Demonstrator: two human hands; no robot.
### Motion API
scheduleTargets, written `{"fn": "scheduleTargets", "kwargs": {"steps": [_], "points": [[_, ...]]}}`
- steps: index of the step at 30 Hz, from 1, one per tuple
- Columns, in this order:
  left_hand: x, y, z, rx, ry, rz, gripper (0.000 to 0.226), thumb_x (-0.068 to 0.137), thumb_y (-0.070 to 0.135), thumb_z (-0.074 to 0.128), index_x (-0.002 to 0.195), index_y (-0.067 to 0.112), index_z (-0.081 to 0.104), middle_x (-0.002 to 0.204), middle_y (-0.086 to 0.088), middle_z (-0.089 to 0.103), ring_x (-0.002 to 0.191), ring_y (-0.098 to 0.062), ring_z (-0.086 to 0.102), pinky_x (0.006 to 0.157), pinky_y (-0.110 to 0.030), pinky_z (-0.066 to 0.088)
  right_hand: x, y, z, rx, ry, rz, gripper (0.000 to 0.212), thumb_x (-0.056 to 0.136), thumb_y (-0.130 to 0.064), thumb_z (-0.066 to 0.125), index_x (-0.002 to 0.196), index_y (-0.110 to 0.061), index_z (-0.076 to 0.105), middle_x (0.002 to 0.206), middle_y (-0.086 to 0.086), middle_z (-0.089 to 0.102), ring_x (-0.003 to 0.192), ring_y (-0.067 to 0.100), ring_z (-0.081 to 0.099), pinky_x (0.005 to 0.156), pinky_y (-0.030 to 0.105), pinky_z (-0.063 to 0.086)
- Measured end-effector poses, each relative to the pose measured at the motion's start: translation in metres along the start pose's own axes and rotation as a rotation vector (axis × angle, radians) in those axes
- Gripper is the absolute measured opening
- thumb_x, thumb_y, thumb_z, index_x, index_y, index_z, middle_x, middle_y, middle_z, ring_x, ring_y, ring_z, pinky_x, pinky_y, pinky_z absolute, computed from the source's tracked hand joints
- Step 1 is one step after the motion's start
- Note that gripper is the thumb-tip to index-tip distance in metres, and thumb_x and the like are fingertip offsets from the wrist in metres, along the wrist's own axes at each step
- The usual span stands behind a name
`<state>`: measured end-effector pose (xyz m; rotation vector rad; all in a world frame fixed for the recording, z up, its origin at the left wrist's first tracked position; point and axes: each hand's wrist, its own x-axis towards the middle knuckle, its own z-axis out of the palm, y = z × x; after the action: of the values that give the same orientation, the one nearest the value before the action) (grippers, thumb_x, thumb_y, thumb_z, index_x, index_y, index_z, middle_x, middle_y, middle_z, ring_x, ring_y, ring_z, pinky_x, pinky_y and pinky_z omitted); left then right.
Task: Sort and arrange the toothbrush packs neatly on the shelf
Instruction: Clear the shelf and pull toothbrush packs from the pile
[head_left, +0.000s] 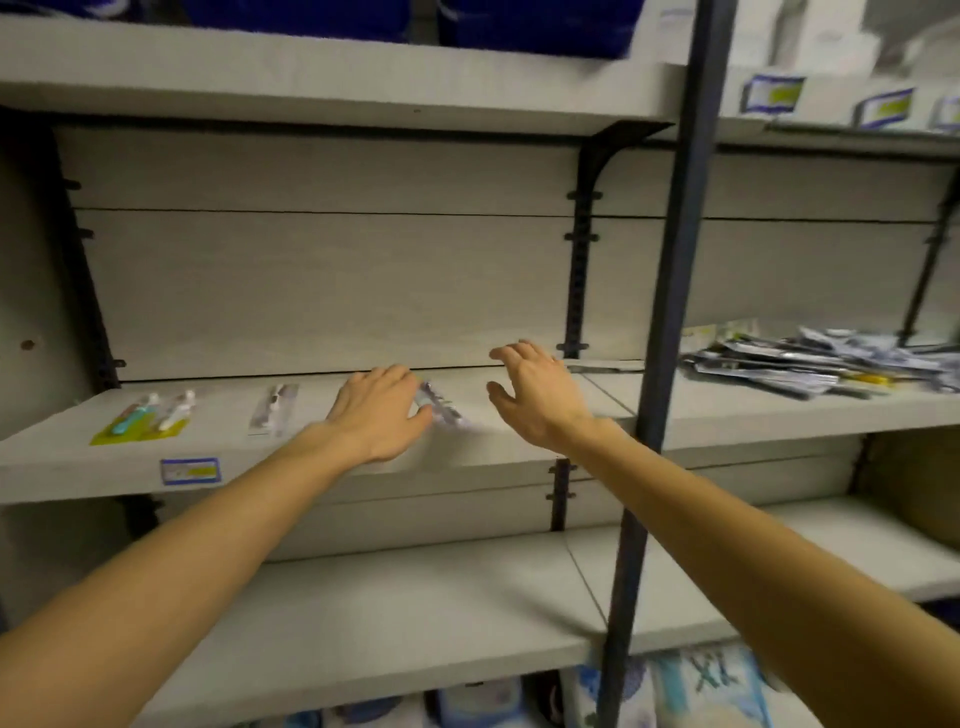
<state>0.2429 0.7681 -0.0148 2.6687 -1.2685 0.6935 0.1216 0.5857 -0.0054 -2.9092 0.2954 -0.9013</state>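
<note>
On the grey middle shelf (519, 447) lie three toothbrush packs in a row. A yellow-backed pack (148, 417) with a teal and a white brush is at the left. A clear pack (274, 409) lies beside it. A third clear pack (441, 408) lies slanted under my left hand (382, 413), whose straight fingers rest flat on its left part. My right hand (535, 392) hovers just right of that pack, fingers spread and holding nothing. A loose heap of silver and dark toothbrush packs (810, 364) sits on the same shelf level at the far right.
A dark vertical post (670, 312) stands in front of the shelves between my right hand and the heap. A blue price label (190, 471) is on the shelf's front edge. Blue bins sit on the top shelf (332, 78). Blue packaged goods lie at the bottom.
</note>
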Motion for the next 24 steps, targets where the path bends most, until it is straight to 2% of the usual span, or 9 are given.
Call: {"fn": "scheduleTargets", "kwargs": {"steps": [6, 10, 12, 18, 24], "points": [[0.006, 0.155, -0.008, -0.054, 0.034, 0.169, 0.048, 0.099, 0.048, 0.04, 0.139, 0.022, 0.049, 0.14, 0.002, 0.053, 0.118, -0.026, 0.056, 0.09, -0.04, 0.044, -0.089, 0.104, -0.064, -0.035, 0.104, 0.143, 0.041, 0.099, -0.033, 0.054, 0.138, -0.021, 0.052, 0.138, 0.002, 0.057, 0.13, 0.023, 0.049, 0.107, 0.038, 0.042], [0.026, 0.235, -0.004, -0.124, 0.086, 0.348, 0.036, 0.098, 0.043, 0.043, 0.124, 0.021, 0.056, 0.12, 0.0, 0.063, 0.097, -0.021, 0.063, 0.078, -0.036, 0.052, -0.133, 0.171, -0.091, -0.061, 0.106, 0.265, 0.042, 0.099, -0.033, 0.055, 0.139, -0.02, 0.052, 0.143, 0.002, 0.055, 0.133, 0.023, 0.046, 0.109, 0.04, 0.04], [0.039, 0.272, -0.002, -0.14, 0.083, 0.404, 0.032, 0.098, 0.041, 0.043, 0.12, 0.021, 0.054, 0.115, -0.001, 0.063, 0.094, -0.022, 0.064, 0.078, -0.039, 0.053, -0.151, 0.204, -0.101, -0.023, 0.105, 0.331, 0.045, 0.099, -0.033, 0.054, 0.141, -0.019, 0.051, 0.144, 0.002, 0.054, 0.134, 0.023, 0.045, 0.11, 0.041, 0.04], [0.093, 0.358, 0.02, -0.129, 0.081, 0.456, 0.039, 0.098, 0.039, 0.043, 0.127, 0.014, 0.049, 0.124, -0.008, 0.059, 0.108, -0.028, 0.057, 0.086, -0.046, 0.051, -0.178, 0.294, -0.117, -0.022, 0.104, 0.45, 0.047, 0.096, -0.032, 0.056, 0.141, -0.018, 0.052, 0.142, 0.004, 0.057, 0.131, 0.023, 0.049, 0.106, 0.039, 0.042], [0.168, 0.416, 0.052, -0.07, 0.052, 0.39, 0.047, 0.098, 0.042, 0.043, 0.134, 0.012, 0.046, 0.134, -0.01, 0.054, 0.118, -0.029, 0.054, 0.089, -0.043, 0.048, -0.157, 0.383, -0.124, -0.045, 0.046, 0.429, 0.049, 0.096, -0.031, 0.056, 0.143, -0.017, 0.049, 0.143, 0.007, 0.054, 0.132, 0.026, 0.047, 0.108, 0.042, 0.042]]}}
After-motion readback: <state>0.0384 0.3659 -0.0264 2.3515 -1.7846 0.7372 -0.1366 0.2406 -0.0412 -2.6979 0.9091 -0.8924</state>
